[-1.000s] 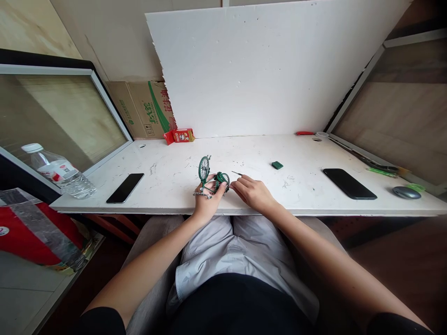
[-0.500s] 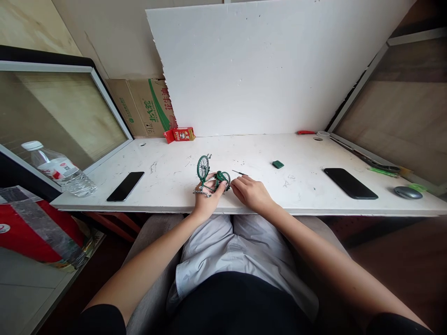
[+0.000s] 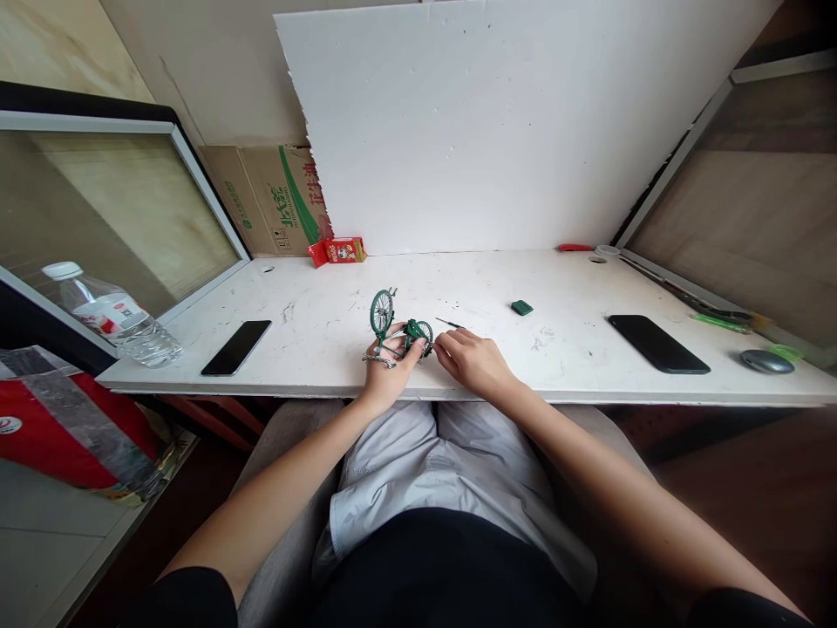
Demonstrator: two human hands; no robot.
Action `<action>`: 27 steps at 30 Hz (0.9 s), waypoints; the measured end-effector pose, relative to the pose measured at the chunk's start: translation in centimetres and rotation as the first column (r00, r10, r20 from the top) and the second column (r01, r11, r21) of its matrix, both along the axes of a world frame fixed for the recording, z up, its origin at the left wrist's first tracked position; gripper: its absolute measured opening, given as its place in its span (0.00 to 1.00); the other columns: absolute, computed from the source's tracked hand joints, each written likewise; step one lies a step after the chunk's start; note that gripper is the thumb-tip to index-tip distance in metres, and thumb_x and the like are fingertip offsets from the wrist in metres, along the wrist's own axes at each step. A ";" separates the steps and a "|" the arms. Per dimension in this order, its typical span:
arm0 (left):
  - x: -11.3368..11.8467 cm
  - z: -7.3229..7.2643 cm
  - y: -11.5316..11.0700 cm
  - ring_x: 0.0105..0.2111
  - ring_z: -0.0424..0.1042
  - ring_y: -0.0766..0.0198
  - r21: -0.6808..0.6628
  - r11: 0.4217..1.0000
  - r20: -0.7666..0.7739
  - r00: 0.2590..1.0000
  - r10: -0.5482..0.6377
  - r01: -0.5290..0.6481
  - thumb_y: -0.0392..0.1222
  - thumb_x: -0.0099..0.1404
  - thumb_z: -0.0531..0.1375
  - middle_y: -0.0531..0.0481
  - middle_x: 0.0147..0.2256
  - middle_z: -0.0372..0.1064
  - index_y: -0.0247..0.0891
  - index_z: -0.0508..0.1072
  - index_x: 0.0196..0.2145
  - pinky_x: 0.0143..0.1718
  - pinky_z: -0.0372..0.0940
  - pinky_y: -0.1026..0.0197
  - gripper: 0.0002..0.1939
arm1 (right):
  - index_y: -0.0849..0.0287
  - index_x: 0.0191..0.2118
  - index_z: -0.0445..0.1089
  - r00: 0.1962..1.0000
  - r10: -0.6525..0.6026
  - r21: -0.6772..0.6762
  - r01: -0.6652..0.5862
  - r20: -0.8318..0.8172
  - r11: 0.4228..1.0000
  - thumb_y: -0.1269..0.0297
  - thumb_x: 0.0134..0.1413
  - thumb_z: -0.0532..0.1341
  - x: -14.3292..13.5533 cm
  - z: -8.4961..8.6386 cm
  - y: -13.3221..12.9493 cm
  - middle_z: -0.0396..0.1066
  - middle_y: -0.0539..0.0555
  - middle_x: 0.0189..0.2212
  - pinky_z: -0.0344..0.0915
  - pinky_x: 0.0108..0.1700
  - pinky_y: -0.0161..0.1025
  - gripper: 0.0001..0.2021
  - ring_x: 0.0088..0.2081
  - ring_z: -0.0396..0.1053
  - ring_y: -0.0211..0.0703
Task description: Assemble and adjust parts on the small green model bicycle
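A small green model bicycle (image 3: 392, 327) stands on the white table (image 3: 458, 292) near its front edge, one wheel raised to the left. My left hand (image 3: 387, 373) grips the bicycle from below at its frame and chain. My right hand (image 3: 476, 362) holds a thin dark screwdriver (image 3: 450, 324), its fingers pressed against the bicycle's rear wheel. A small green part (image 3: 521, 307) lies on the table to the right of my hands.
Black phones lie at the left (image 3: 236, 347) and right (image 3: 658, 343). A grey mouse (image 3: 766, 360) sits far right, a water bottle (image 3: 111, 314) far left. A red packet (image 3: 337, 251) and a cardboard box (image 3: 271, 201) stand at the back.
Both hands and the bicycle stay nearly in place; the view has shifted very slightly. My right hand's fingers moved a little closer to the rear wheel.
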State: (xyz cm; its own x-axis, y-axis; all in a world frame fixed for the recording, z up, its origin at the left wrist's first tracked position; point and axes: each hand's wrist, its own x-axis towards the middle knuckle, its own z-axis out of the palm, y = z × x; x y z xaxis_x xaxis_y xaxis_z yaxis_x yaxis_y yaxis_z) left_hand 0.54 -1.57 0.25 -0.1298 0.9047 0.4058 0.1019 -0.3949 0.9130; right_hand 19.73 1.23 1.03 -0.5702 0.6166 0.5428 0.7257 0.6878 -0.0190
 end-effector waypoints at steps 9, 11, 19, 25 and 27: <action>0.3 0.1 -0.1 0.41 0.84 0.55 -0.014 1.000 0.037 0.999 -0.014 0.015 0.52 0.67 0.69 0.42 0.41 0.84 0.39 0.76 0.53 0.47 0.77 0.57 0.22 | 0.58 0.42 0.71 0.994 -0.103 -0.174 0.095 -0.040 0.980 0.53 0.80 0.45 -0.3 0.5 -0.5 0.77 0.54 0.29 0.47 0.31 0.40 0.22 0.27 0.68 0.43; 0.2 0.0 0.0 0.39 0.84 0.55 -0.007 1.000 0.025 1.000 0.000 0.000 0.52 0.66 0.69 0.43 0.39 0.84 0.38 0.75 0.54 0.45 0.77 0.57 0.23 | 0.59 0.45 0.70 0.998 -0.056 -0.087 0.057 0.007 0.995 0.55 0.80 0.47 0.0 0.4 -0.3 0.78 0.57 0.33 0.47 0.31 0.40 0.19 0.32 0.71 0.45; 0.4 -1.0 -0.2 0.43 0.84 0.55 0.056 0.998 0.001 1.000 -0.016 0.016 0.50 0.67 0.69 0.43 0.43 0.84 0.40 0.75 0.54 0.48 0.78 0.56 0.21 | 0.57 0.31 0.68 0.980 -0.184 -0.258 0.158 -0.077 0.953 0.55 0.81 0.41 -1.2 -0.4 -0.6 0.73 0.54 0.23 0.47 0.30 0.41 0.28 0.23 0.64 0.42; 0.3 -0.5 -0.1 0.40 0.85 0.56 0.074 0.996 -0.009 0.999 0.046 -0.045 0.51 0.68 0.68 0.43 0.41 0.84 0.38 0.76 0.52 0.44 0.79 0.57 0.19 | 0.58 0.43 0.71 0.987 -0.105 -0.169 0.083 -0.125 0.982 0.54 0.79 0.48 -0.9 0.4 -1.0 0.78 0.55 0.31 0.48 0.31 0.39 0.19 0.28 0.71 0.43; 0.3 -0.4 -0.2 0.39 0.85 0.56 0.075 0.996 -0.027 0.998 0.059 -0.057 0.51 0.69 0.68 0.43 0.39 0.84 0.37 0.77 0.50 0.43 0.79 0.59 0.18 | 0.59 0.42 0.71 0.995 -0.071 -0.079 0.065 -0.072 0.995 0.56 0.78 0.49 -0.6 -0.1 -0.5 0.79 0.58 0.33 0.47 0.30 0.39 0.18 0.30 0.71 0.43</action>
